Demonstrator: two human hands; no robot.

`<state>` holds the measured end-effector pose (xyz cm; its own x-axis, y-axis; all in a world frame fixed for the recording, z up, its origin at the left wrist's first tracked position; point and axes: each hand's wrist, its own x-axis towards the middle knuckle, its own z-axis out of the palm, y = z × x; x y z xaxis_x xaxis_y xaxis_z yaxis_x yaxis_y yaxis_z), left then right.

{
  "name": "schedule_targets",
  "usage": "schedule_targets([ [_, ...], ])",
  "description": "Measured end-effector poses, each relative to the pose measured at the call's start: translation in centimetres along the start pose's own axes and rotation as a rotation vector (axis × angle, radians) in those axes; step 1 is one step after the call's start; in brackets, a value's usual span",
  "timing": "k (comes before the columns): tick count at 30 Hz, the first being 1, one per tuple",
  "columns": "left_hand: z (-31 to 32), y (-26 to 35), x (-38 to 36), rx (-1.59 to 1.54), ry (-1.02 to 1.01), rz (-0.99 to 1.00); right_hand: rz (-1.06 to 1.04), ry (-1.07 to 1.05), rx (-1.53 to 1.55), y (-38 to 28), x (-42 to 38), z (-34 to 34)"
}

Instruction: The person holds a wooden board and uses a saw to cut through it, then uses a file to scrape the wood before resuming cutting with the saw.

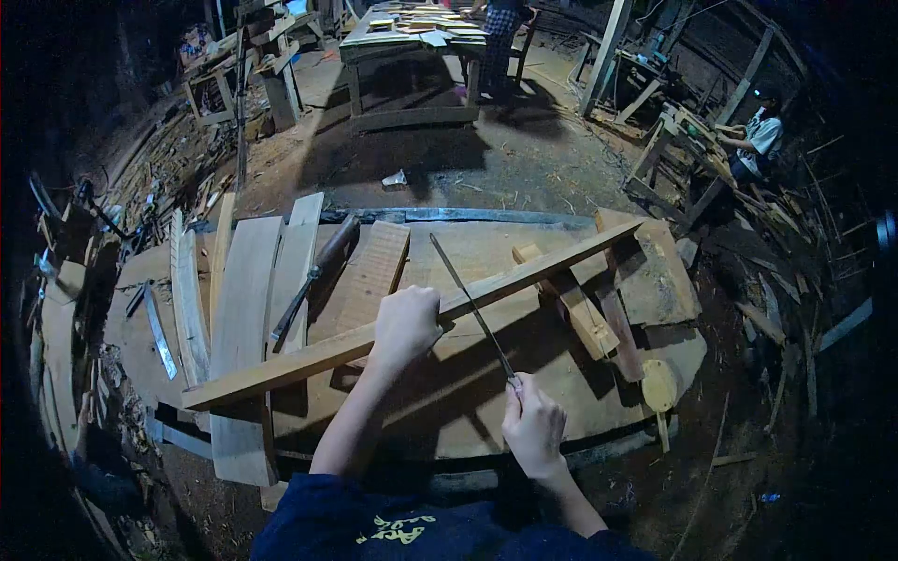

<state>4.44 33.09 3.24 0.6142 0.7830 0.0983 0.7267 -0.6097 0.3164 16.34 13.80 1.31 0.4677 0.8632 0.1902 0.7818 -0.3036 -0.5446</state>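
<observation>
My left hand (408, 323) is closed around a long squared wooden beam (524, 276) near its middle. The beam slants across the bench from lower left to upper right, resting over other boards. In my right hand (535, 425) is the near end of a long, thin, dark file (486, 329). Its shaft crosses over the beam just right of my left hand and points away from me. Whether it touches the wood is hard to make out. Beneath the beam's right part sits a wooden block (589, 323).
Boards (245, 318) lie across the left of the workbench (440, 252), with a dark-handled tool (318, 271) and a metal strip (161, 341). A round wooden piece (659, 385) sits at right. Beyond stand a wood-stacked table (416, 117) and two people (762, 136).
</observation>
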Motion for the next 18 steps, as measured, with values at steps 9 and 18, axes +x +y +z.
schedule_targets([
  [9, 0.5, -0.4, 0.3, 0.007, 0.003, 0.006, 0.016, -0.008, -0.012, 0.1, -0.4, 0.0],
  [18, -0.1, 0.0, 0.4, -0.001, 0.01, 0.002, 0.004, -0.014, 0.008, 0.9, -1.1, 0.2],
])
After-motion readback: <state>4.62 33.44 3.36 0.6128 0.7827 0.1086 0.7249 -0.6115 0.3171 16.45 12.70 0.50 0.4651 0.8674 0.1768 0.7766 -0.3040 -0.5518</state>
